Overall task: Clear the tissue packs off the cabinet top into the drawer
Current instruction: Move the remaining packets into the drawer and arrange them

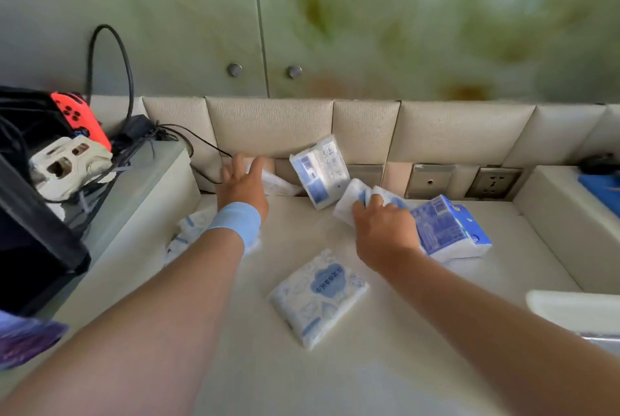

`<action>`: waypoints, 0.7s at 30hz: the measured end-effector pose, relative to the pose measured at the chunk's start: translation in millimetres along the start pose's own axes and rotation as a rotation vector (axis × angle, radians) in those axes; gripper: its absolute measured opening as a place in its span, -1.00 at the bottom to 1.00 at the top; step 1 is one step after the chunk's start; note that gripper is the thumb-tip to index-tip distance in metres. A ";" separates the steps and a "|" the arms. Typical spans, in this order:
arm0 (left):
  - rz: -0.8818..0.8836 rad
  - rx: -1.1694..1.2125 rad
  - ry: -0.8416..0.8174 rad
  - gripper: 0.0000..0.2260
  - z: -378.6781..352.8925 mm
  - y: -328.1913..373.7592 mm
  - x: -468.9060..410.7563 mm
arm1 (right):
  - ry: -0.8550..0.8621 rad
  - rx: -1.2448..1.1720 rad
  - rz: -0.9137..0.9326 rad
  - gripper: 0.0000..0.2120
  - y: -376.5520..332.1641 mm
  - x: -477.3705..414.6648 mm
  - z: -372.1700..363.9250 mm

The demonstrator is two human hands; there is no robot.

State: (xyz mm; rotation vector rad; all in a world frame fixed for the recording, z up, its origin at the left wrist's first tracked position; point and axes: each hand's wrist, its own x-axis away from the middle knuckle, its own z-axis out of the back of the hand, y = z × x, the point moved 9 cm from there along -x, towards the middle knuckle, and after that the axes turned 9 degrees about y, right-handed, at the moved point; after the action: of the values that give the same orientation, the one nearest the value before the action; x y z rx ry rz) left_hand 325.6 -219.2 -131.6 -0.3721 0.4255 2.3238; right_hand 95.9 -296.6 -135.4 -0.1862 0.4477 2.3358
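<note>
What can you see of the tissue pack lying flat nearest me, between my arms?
The tissue pack is a soft, squarish packet in white plastic wrap printed with pale blue drawings and a darker blue cloud-shaped label. It looks sealed and full, and lies flat, face up, turned cornerwise on the cream cabinet top. Only that surface touches it: the left hand reaches past it, and the right hand grips a white pack farther back.

A tissue pack [278, 182] lies mostly hidden under the left hand's [242, 189] fingers [256, 165]; the right hand's [384, 231] curled fingertips [375, 202] blur into a white pack [350, 201].
</note>
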 end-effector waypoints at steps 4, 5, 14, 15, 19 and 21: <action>0.021 0.021 -0.050 -0.41 -15.8 -6.5 -5.9 | 0.140 -0.096 0.078 -0.49 -12.0 4.1 20.9; 0.015 0.039 -0.060 -0.40 -19.3 -5.1 -7.3 | 0.164 -0.208 0.028 -0.48 -11.3 -3.4 24.9; 0.056 0.149 0.016 -0.51 -27.1 -8.1 -32.0 | -0.177 -0.541 -0.593 -0.06 -7.2 -81.9 -25.3; 0.048 0.119 0.004 -0.55 -27.8 -10.4 -34.4 | -0.194 -0.562 -0.592 -0.04 -11.0 -84.7 -32.1; -0.033 -0.009 -0.029 -0.80 -23.5 -15.8 -36.2 | -0.168 -0.643 -0.615 -0.19 -12.0 -91.1 -47.0; -0.068 -0.050 0.038 -0.85 -10.4 -12.5 -32.0 | -0.143 -0.633 -0.559 -0.43 -11.6 -93.0 -44.5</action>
State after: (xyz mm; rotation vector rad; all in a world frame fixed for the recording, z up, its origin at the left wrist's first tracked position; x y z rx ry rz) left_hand 358.0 -234.6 -131.2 -0.4492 0.3685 2.2675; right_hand 170.9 -365.5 -155.5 -0.3829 -0.3885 1.8443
